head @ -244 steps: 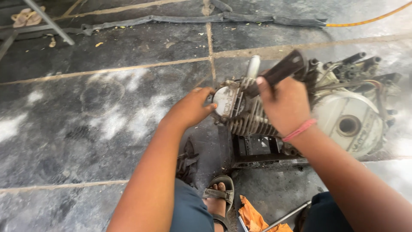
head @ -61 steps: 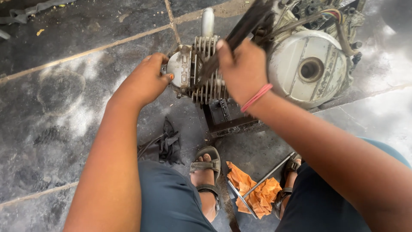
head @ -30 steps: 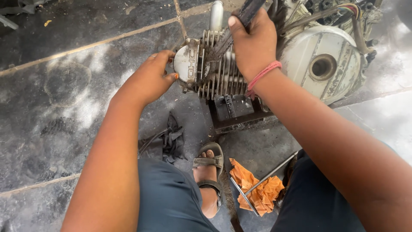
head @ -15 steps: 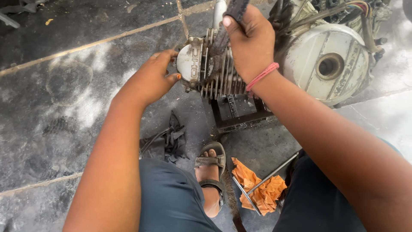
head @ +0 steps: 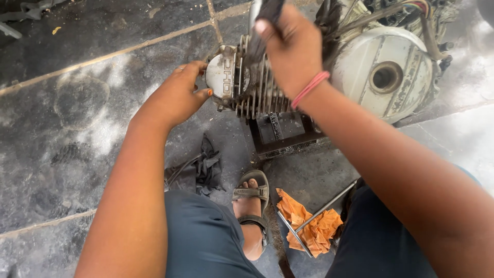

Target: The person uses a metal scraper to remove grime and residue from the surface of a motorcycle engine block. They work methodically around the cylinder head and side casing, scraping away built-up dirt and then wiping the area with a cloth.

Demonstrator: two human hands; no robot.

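Head view: left hand (head: pixel 177 98) open, fingers curled against side cover (head: pixel 221 76) of finned engine cylinder head (head: pixel 257 85). Right hand (head: pixel 290 49) clenched round dark tool handle (head: pixel 265 15) above fins. Engine (head: pixel 383 72) sits on tiled floor (head: pixel 77 113). Orange rag (head: pixel 309 226), metal rod (head: pixel 324 208) beside sandalled foot (head: pixel 252 216).

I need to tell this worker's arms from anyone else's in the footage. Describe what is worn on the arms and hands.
Both arms are bare from the frame edge down, with no sleeves or gloves. The right hand has a thin pink band around its wrist. The left hand wears no band; its fingers show orange-tinted nails.
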